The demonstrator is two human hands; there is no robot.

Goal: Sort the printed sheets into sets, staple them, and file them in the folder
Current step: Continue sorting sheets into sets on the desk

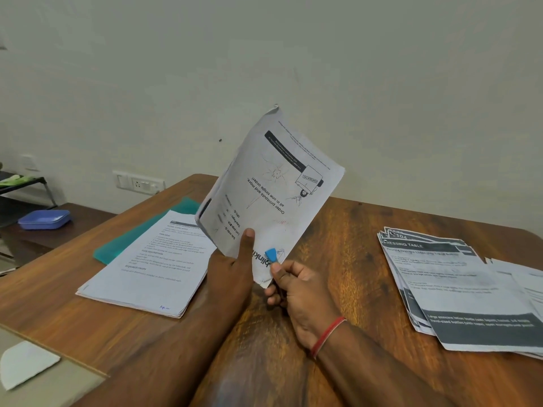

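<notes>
Nearest are the two forearms, the left (176,356) and the right (367,362), crossing the near edge of the desk (338,230). A red thread (327,336) is tied round the right wrist. To the near left a single white paper scrap (23,362) lies on a grey surface beside the desk.

There are three lots of printed sheets. The first is the held set (273,186), raised upright and tilted over the middle of the desk with its print upside down. The left hand (232,265) grips its lower edge with the thumb pressed flat on the front, while the other fingers are hidden behind the paper. The right hand (293,286) is just right of it, its fingers curled round a small blue-tipped tool (271,255). The blue tip sits against the set's lower corner, but what kind of tool it is cannot be told.

The second lot, the left stack (147,268), lies flat on the desk, partly covering one teal folder (132,236) that juts out on its far-left side. The held set blocks the stack's far-right corner from view. The third lot is the fanned pile (458,283) on the right of the desk, well apart from both hands.

Beyond the desk on the left are one blue box (44,219) on a low dark surface, one black rack (26,183) and one switch plate (138,183) on the wall.
</notes>
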